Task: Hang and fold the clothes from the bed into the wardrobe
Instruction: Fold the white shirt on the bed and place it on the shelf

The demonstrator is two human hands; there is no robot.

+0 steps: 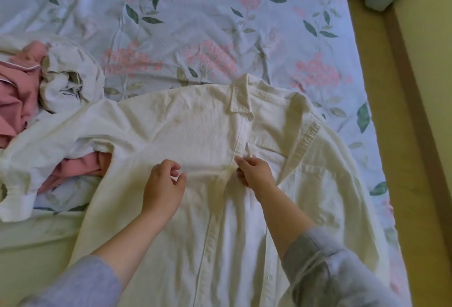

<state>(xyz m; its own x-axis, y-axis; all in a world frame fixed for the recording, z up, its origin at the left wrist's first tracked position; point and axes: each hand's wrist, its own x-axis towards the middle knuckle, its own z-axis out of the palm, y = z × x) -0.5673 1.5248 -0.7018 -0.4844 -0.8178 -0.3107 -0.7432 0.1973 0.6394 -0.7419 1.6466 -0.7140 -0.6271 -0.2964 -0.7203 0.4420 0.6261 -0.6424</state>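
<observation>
While my right hand (256,172) pinches the button placket (212,221) of the cream shirt (171,123) at chest height, my left hand (163,184) hovers just beside it, fingers loosely curled around nothing, so the two hands are near each other but apart. The shirt lies front-up on the bed (195,13), its long axis running straight away from me, with the collar (241,101) at the far end, the hem nearest me, and the placket passing between my hands. I judge the right hand already has the centre line, leaving the left nearer the left-side panel.
</observation>
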